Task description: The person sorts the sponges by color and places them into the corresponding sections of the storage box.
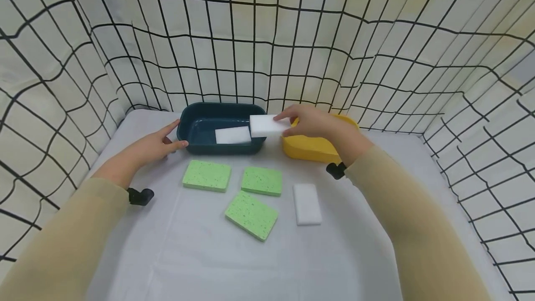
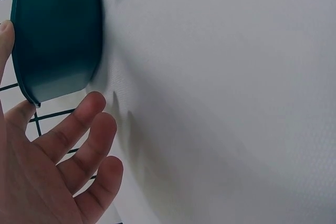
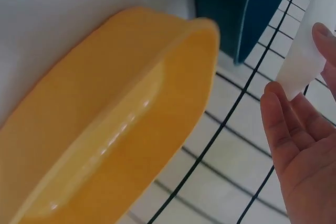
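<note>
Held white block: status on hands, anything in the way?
Right hand: grip on white block, at right end of teal bin. Left hand: touching bin's left side. Another white block lies in bin; no obstruction seen.

Head camera: above near side, facing far and down. Left wrist camera: close to teal tray (image 2: 58, 30). Right wrist camera: close to yellow tray (image 3: 105, 72). All views share teal tray.

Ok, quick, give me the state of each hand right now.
Left hand: open, thumb and forefinger touching the dark teal bin.
Right hand: closed, holding a white block between thumb and fingers.
</note>
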A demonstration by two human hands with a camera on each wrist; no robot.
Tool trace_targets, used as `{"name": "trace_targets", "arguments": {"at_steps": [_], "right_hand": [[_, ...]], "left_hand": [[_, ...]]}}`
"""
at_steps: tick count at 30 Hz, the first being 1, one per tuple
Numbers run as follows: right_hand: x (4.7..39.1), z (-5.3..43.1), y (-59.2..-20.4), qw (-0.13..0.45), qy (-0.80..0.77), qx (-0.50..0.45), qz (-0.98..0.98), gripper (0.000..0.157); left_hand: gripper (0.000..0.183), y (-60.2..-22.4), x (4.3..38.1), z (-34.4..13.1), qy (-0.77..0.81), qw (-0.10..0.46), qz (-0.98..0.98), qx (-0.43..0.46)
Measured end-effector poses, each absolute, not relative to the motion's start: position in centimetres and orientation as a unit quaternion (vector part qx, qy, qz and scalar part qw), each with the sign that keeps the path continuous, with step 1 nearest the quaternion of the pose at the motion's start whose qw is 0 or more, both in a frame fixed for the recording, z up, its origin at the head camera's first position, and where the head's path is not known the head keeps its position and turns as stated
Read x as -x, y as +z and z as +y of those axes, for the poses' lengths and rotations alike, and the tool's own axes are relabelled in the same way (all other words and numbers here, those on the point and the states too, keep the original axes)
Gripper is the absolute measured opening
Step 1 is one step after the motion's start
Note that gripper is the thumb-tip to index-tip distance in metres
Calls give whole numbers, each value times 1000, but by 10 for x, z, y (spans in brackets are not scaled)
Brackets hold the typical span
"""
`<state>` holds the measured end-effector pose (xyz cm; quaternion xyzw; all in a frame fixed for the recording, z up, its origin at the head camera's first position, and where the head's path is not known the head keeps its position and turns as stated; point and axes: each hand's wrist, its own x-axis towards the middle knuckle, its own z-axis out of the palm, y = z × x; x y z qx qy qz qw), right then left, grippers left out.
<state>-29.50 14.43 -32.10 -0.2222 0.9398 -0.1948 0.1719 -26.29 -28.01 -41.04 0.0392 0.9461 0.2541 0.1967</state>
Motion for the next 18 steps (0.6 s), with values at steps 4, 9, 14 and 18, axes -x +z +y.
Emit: {"name": "trace_targets", "arguments": {"at_steps": [4,9,14,18], "right_hand": [[309,107,-326,173,-172,223,944,45],[321,68,-335,177,-137,233,946,45],[327,37,-339,191,-129,218,948,47],[327,15,-342,194,-118,223,948,48]], "left_hand": [[102,-411,263,-281,254,196,946,-39],[102,-412,263,-282,254,197,946,-37],[100,-413,263,-282,258,193,946,-39],[99,-413,263,-283,257,193,946,-40]]}}
